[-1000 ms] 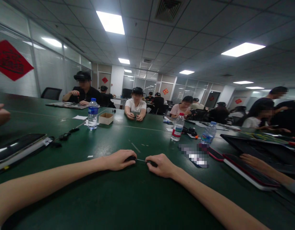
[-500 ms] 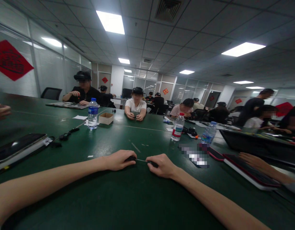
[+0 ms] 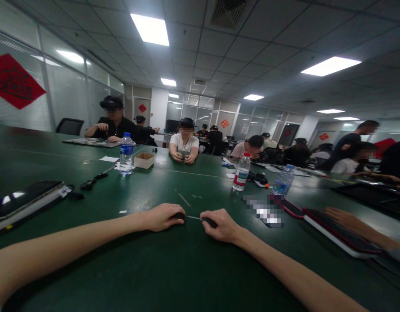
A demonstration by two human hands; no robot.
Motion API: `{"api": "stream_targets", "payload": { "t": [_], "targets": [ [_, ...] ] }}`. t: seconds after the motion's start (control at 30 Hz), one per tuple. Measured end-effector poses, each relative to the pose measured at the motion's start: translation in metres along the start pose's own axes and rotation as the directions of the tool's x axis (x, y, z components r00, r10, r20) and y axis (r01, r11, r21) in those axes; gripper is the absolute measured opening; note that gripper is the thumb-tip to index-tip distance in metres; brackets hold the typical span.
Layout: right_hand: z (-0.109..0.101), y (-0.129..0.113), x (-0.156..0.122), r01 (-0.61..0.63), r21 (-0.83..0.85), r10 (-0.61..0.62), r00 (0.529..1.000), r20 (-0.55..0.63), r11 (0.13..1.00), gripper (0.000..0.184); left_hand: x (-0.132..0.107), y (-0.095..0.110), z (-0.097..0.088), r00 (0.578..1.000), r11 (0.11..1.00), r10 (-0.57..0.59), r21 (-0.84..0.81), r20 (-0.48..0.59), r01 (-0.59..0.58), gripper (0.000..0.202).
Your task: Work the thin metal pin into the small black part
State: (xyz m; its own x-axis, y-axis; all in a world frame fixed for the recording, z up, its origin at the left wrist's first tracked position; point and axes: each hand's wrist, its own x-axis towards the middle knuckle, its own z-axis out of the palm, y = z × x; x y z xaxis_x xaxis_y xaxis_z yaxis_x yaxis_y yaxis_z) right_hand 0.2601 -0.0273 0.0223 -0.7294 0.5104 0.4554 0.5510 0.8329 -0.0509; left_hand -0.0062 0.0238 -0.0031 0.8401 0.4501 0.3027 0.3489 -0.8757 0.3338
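Note:
My left hand (image 3: 164, 216) is closed around a small dark rounded piece (image 3: 179, 215), just above or on the green table (image 3: 148, 268). Opposite it, my right hand (image 3: 221, 224) grips another small dark piece (image 3: 209, 222), shaped like a short handle. A thin, pale, straight line (image 3: 193, 217), like a rod or cord, spans the gap between the two pieces. Whether they form a single tool, I cannot tell. My fingers cover part of both pieces.
Bottles (image 3: 126, 154) (image 3: 241, 172) (image 3: 283, 180) and an open cardboard box (image 3: 144, 160) stand beyond my hands. At left lies a dark-topped device (image 3: 27, 199). A co-worker's hand (image 3: 346, 221) rests on a red-edged case (image 3: 339, 232) at right. Several people sit around.
My right hand has shifted very slightly right, lengthening the line between the pieces a little. A co-worker's hand has left the left edge. The dark panel at right has moved back and right.

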Motion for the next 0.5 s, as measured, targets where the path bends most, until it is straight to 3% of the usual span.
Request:
{"api": "stream_targets", "payload": {
  "t": [0.07,0.2,0.5],
  "targets": [
    [0.002,-0.009,0.003,0.030,0.027,-0.030,0.999,-0.014,0.999,0.021,0.001,0.002,-0.001,1.000,1.000,0.007,0.019,-0.003,-0.007,0.030],
    [0.004,-0.020,0.008,0.129,0.044,-0.132,0.988,0.076,0.991,0.021,0.002,0.005,-0.002,1.000,0.999,0.014,0.043,-0.007,-0.014,0.031],
    [0.000,0.001,0.007,-0.024,-0.020,0.025,0.995,0.092,1.000,0.024,0.002,0.005,-0.002,1.000,0.999,0.008,0.038,0.002,-0.009,0.031]
  ]
}}
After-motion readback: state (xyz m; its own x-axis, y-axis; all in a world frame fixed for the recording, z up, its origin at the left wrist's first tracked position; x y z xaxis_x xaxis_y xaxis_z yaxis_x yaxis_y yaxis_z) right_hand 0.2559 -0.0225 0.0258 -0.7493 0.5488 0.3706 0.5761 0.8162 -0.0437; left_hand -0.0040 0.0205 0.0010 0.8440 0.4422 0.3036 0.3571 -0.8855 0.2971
